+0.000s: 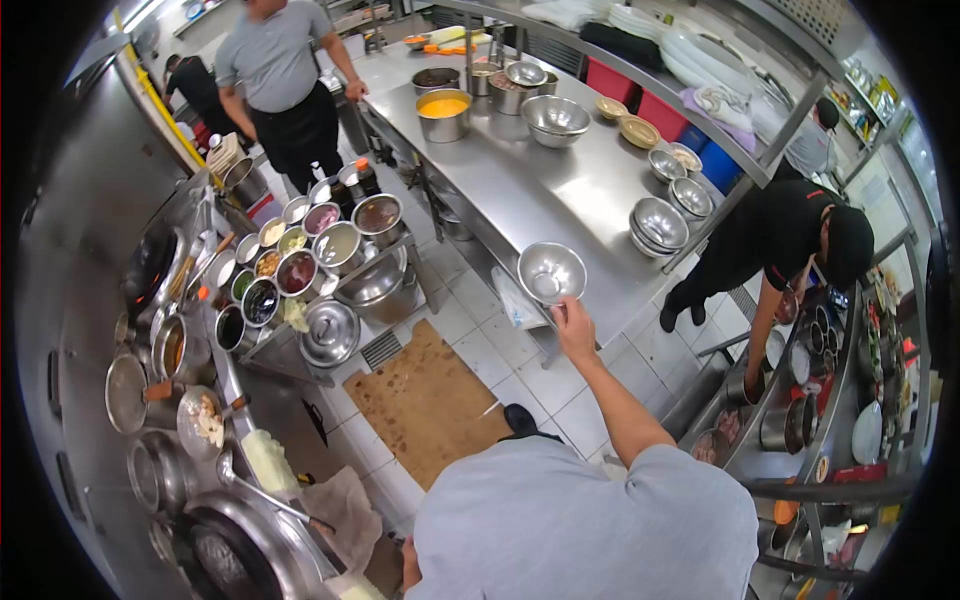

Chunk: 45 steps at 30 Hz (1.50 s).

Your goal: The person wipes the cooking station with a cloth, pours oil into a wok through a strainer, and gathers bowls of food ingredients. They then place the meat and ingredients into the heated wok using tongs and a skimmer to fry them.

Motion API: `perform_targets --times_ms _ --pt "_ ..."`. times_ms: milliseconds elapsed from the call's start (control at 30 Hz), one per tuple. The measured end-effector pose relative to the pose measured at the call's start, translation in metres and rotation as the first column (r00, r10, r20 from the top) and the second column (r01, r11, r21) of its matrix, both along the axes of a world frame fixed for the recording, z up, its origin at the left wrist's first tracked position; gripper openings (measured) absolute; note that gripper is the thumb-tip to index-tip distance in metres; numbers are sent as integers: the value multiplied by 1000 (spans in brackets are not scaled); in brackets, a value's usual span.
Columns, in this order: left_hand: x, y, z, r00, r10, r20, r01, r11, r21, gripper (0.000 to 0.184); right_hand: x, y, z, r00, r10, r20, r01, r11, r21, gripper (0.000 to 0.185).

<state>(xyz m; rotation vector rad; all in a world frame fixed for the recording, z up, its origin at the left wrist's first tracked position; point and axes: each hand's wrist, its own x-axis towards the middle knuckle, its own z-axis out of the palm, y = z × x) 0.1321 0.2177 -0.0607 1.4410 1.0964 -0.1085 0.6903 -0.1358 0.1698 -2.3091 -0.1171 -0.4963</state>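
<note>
Head view: right grip [574, 326] pinches the steel bowl [551, 273] just beyond it by the rim, so I'd fear tipping; left grip [410, 563], mostly hidden, I can't read.

No lettering readable; red mark [812, 196] on black shirt [797, 228] (too small to make out).

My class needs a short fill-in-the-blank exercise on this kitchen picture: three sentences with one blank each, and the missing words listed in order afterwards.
1. The camera wearer's right hand holds a round, hollow metal ____.
2. A stained brown sheet lies flat on the tiled ____.
3. The grey-shirted co-worker at the upper left wears clothing coloured ____ below the waist.

Missing words: bowl; floor; black.
</note>
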Motion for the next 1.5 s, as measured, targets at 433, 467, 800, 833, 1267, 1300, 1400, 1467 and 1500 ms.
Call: perform_targets --times_ms 433,467,800,833,1267,1300,1400,1467,1500 --pt "113 -56 34 997 -71 -12 72 985 160 32 120 -108 22 999 -29 -36 40 934 356 21" --pt "115 -63 35 995 -95 -36 100 980 175 33 141 -120 24 999 -37 -31 47 901 432 21" --pt "99 -92 33 965 -187 -184 235 928 291 38 314 -271 80 814 -492 -309 578 635 512 50" --pt "92 -88 33 962 -203 -182 253 911 326 38 314 -254 89 847 -453 -277 526 643 557 58" --pt "56 -45 79 390 919 59 -850 384 -362 83 91 46 -97 441 733 -518 -884 456 -106 70" --pt "44 -32 71 370 927 56 -856 364 -368 83 80 51 -117 278 597 -752 -938 338 -79 74" --pt "9 0 46 42 992 115 -901 87 -425 83 54 63 -149 81 371 -925 -972 234 9 79" --pt "-16 22 38 -184 976 112 -892 -118 -436 80 36 80 -154 129 433 -892 -973 229 -30 79" --pt "-29 30 35 -184 977 103 -886 -120 -447 80 28 94 -154 174 508 -843 -971 230 -62 78"
